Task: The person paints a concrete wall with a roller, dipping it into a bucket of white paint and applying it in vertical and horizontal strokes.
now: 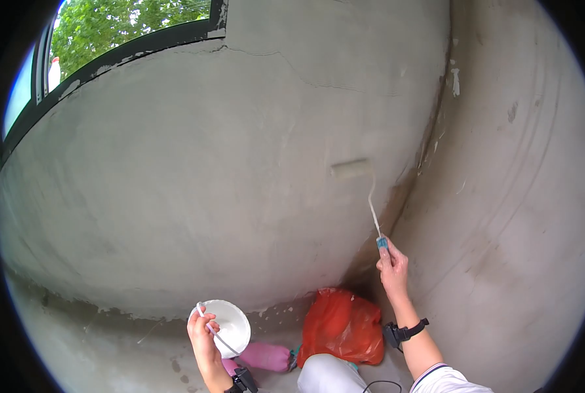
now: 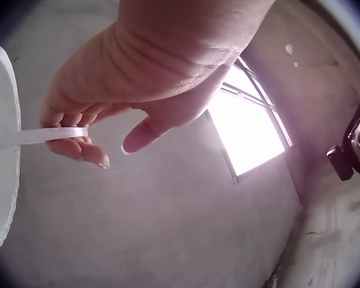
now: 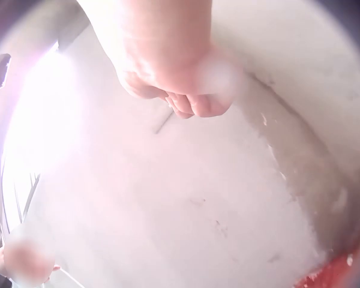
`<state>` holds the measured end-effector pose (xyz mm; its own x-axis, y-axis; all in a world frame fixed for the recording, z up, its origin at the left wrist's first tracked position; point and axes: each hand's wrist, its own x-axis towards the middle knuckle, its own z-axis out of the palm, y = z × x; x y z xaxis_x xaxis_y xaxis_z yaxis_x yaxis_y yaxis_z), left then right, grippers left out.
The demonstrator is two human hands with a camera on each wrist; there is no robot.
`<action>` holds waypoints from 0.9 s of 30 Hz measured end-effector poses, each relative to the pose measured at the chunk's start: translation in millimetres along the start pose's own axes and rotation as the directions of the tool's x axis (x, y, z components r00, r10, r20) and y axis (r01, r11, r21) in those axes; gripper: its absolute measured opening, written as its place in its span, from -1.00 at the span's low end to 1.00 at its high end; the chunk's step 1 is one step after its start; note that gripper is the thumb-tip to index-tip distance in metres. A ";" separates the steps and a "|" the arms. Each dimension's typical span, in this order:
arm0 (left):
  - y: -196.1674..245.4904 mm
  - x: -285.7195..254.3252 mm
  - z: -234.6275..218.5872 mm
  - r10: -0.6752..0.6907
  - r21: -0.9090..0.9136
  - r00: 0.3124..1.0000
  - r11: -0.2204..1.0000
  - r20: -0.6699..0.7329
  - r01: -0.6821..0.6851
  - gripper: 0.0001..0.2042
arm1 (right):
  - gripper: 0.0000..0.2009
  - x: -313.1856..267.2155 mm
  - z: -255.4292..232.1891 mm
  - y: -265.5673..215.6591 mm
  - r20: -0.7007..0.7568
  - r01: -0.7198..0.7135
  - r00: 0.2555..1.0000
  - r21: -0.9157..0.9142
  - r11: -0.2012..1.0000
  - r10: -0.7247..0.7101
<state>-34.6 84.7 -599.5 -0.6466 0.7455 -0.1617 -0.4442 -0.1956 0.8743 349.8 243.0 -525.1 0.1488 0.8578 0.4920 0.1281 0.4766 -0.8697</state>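
My right hand (image 1: 393,270) grips the blue-green handle of a paint roller (image 1: 351,168), arm stretched forward. The roller's pale sleeve lies against the grey wall (image 1: 240,150), and its thin bent rod runs down to the grip. Curled fingers are plain in the right wrist view, but most of the roller is hidden there. Low and to the left, my left hand (image 1: 202,337) holds up a white bucket (image 1: 239,324) by its plastic bail handle (image 2: 39,137). The fingers hook round that strap while the thumb stands apart. Something white shows inside the bucket.
On the floor near the corner sits a red plastic bag (image 1: 338,327), with a pink bundle (image 1: 266,357) beside it. My bent knee (image 1: 332,374) is close in front. A dark-framed window (image 1: 129,52) is at upper left, and another wall (image 1: 515,196) rises on the right.
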 end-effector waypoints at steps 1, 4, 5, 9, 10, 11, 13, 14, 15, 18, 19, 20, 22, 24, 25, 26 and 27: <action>-2.2 1.7 0.0 0.000 -0.009 1.000 1.000 -0.002 0.000 -0.60 | -0.65 7.2 6.3 -14.1 -0.007 0.031 1.000 0.017 0.999 -0.031; -8.1 5.5 0.8 -0.018 -0.006 1.000 1.000 -0.010 0.018 -0.52 | -0.64 30.2 24.0 -52.2 0.009 0.103 0.995 0.002 0.995 -0.103; -8.5 5.9 1.4 -0.021 -0.004 1.000 1.000 -0.007 0.021 -0.51 | -0.64 38.0 29.4 -61.3 0.001 0.144 0.990 0.008 0.990 -0.144; -7.4 6.7 0.8 -0.020 0.035 0.999 0.999 -0.026 0.021 -0.51 | -0.64 57.0 42.0 -78.7 -0.030 0.132 0.991 0.037 0.991 -0.131; -6.4 6.1 0.3 -0.018 0.041 0.999 0.999 -0.027 0.019 -0.51 | -0.64 55.7 41.5 -73.7 -0.032 0.129 0.991 0.041 0.991 -0.128; -4.4 4.9 -0.8 -0.021 0.052 0.999 0.998 -0.032 0.022 -0.52 | -0.64 51.7 40.7 -63.6 -0.022 0.112 0.994 0.046 0.993 -0.111; -2.7 4.2 -3.1 -0.023 0.069 0.999 0.997 -0.038 0.026 -0.52 | -0.64 39.7 40.5 -34.2 -0.015 0.089 0.996 0.054 0.995 -0.089; -2.8 4.2 -4.7 -0.022 0.061 0.999 0.998 -0.043 0.025 -0.52 | -0.64 30.3 42.3 -16.1 -0.053 0.136 0.989 -0.098 0.986 -0.141; -3.6 3.6 -7.0 -0.023 0.053 0.999 0.998 -0.049 0.026 -0.53 | -0.64 17.6 40.6 -2.6 -0.063 0.136 0.987 -0.188 0.973 -0.150; -6.5 10.1 -15.7 -0.050 0.092 0.999 0.994 -0.012 0.051 -0.52 | -0.64 -17.3 38.5 16.3 -0.082 0.080 0.991 -0.299 0.951 -0.109; -7.2 12.3 -15.6 -0.044 0.099 0.999 0.994 -0.005 0.044 -0.52 | -0.64 -28.3 37.8 20.7 -0.086 0.054 0.993 -0.310 0.949 -0.084; -8.7 13.3 -15.4 -0.059 0.112 0.998 0.992 -0.014 0.060 -0.52 | -0.65 -37.3 35.0 25.7 -0.082 0.065 0.992 -0.348 0.935 -0.099; -14.3 18.9 -17.8 -0.077 0.141 0.997 0.987 -0.026 0.080 -0.52 | -0.65 -55.7 29.7 37.6 -0.091 0.073 0.989 -0.382 0.921 -0.116; -17.4 23.1 -19.6 -0.084 0.140 0.996 0.986 -0.022 0.087 -0.52 | -0.65 -71.4 24.5 53.0 -0.098 -0.038 0.995 -0.454 0.890 -0.008; -18.9 24.6 -20.4 -0.097 0.134 0.995 0.986 -0.028 0.100 -0.52 | -0.65 -77.3 22.4 59.1 -0.107 -0.040 0.994 -0.452 0.891 -0.009; -19.6 26.0 -21.4 -0.098 0.141 0.995 0.985 -0.027 0.101 -0.53 | -0.65 -82.2 21.0 64.0 -0.112 -0.080 0.993 -0.468 0.880 0.031; -20.5 27.8 -22.0 -0.099 0.145 0.995 0.984 -0.021 0.101 -0.53 | -0.65 -85.8 19.7 68.0 -0.116 -0.120 0.991 -0.483 0.867 0.072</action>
<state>-57.1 95.4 -632.0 -0.6124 0.7477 -0.2567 -0.4125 -0.0252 0.9106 326.4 205.6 -627.2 0.2708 0.8618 0.4289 0.5667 0.2175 -0.7947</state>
